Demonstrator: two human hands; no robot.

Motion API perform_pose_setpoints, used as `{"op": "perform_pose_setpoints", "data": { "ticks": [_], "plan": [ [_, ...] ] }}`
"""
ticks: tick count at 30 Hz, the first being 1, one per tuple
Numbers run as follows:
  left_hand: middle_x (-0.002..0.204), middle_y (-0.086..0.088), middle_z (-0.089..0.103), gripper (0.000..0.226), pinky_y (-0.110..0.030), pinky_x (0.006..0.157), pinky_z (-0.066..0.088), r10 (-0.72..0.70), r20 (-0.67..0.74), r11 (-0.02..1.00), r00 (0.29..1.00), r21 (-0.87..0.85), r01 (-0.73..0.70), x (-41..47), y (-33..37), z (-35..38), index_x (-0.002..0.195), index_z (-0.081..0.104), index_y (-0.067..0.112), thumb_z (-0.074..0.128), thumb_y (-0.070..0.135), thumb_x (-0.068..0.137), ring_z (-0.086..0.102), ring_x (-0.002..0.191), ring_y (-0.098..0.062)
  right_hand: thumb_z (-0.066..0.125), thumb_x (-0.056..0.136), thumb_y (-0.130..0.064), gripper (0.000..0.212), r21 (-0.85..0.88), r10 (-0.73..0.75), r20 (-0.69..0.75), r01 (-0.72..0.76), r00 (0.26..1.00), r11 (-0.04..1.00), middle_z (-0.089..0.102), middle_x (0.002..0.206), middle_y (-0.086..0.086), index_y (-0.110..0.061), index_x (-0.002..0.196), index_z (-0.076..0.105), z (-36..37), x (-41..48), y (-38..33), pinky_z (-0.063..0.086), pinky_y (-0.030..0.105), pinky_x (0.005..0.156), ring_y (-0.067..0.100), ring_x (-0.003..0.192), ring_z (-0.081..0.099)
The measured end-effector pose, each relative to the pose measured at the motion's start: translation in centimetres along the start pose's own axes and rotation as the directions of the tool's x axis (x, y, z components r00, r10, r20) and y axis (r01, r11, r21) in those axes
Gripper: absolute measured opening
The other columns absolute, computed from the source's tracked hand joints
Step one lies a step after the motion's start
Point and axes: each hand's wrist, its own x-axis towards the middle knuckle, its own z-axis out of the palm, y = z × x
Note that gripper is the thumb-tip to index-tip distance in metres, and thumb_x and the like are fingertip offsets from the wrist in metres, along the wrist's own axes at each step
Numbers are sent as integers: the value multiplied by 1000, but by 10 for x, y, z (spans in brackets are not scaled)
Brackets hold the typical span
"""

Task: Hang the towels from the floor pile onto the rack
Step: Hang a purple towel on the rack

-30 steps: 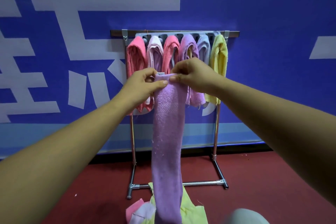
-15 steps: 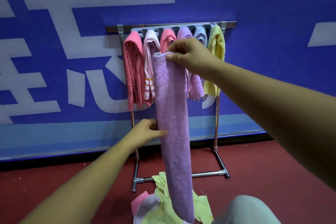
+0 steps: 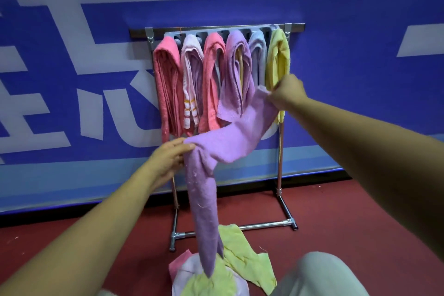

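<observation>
Purple towel, right grip raised pinching its end, left grip lower clutching its middle

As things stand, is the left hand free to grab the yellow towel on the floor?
Probably not: the left hand holds the purple towel midway, and that towel's tail dangles over the yellow towel. It would need to let go first.

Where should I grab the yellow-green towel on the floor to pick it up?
Pinch the yellow-green towel at its right-hand edge, coming down from above on the right. It lies flat and crumpled, and that side spreads out onto the bare red floor. The tail of the purple towel hangs over its left side.
</observation>
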Motion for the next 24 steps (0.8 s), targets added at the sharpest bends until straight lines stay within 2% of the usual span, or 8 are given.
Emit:
{"op": "perform_pose_setpoints", "data": {
  "ticks": [3, 5, 8, 10, 12, 14, 19, 24],
  "plan": [
    [100, -8, 73, 27, -30, 80, 52, 52, 58, 997, 997, -51, -49, 0, 42, 2, 111, 70, 9, 64, 14, 84, 68, 88, -18, 73, 81, -7, 14, -55, 240, 360, -237, 901, 970, 64, 77, 20, 2, 86, 63, 32, -8, 26, 60, 37, 62, 30, 67, 65],
    [88, -1, 74, 20, -24, 70, 55, 41, 132, 998, 990, -58, -34, -2, 61, 11, 104, 70, 15, 60, 15, 86, 69, 76, -12, 71, 84, -5, 12, -127, 229, 555, -190, 800, 973, 66, 82, 19, 1, 92, 65, 50, -20, 35, 60, 33, 61, 27, 69, 65],
    [83, 0, 74, 19, -19, 62, 55, -10, 217, 999, 976, -49, 21, -4, 79, 28, 106, 68, 11, 54, 8, 93, 69, 70, -9, 69, 90, -19, 15, 107, -95, 612, 36, 786, 994, 71, 92, 9, -5, 95, 70, 59, -36, 24, 58, 33, 77, 22, 83, 67],
    [96, -6, 75, 23, -24, 76, 58, -26, 256, 1000, 966, 5, 26, -5, 84, 36, 111, 68, 7, 59, 10, 91, 70, 83, -14, 58, 100, -26, 21, 591, -358, 695, -212, 623, 779, 72, 92, 0, -8, 106, 69, 52, -54, 0, 54, 30, 85, 14, 89, 68],
    [114, -14, 70, 32, -38, 98, 48, -50, 256, 998, 965, 47, 40, -4, 86, 41, 115, 71, 6, 65, 15, 84, 64, 104, -24, 48, 104, -28, 36, 709, -530, 702, -388, 477, 589, 70, 111, 9, -2, 125, 63, 44, -62, -17, 48, 36, 101, 24, 110, 65],
    [114, -15, 69, 33, -41, 99, 44, -61, 236, 998, 970, 34, 54, -1, 85, 41, 111, 74, 11, 67, 16, 80, 58, 107, -29, 47, 104, -25, 41, 693, -573, 719, -354, 393, 628, 61, 126, 17, 2, 135, 54, 40, -61, -25, 42, 39, 110, 29, 120, 59],
    [104, -8, 73, 22, -34, 89, 48, -75, 253, 994, 965, 96, 52, 2, 69, 34, 101, 78, 14, 69, 20, 81, 61, 95, -24, 66, 95, -12, 16, 576, -451, 731, -107, 512, 811, 56, 72, 2, -6, 81, 60, 25, -55, -18, 44, 26, 68, 14, 68, 52],
    [57, 10, 53, 21, -15, 56, 43, -171, 440, 976, 881, 200, 89, -9, 49, 28, 61, 67, 20, 72, 22, 81, 49, 54, -3, 56, 97, -3, 23, 722, -421, 573, -190, 703, 666, 57, 60, 3, -7, 74, 57, 11, -47, -11, 45, 21, 52, 10, 52, 55]
  ]
}}
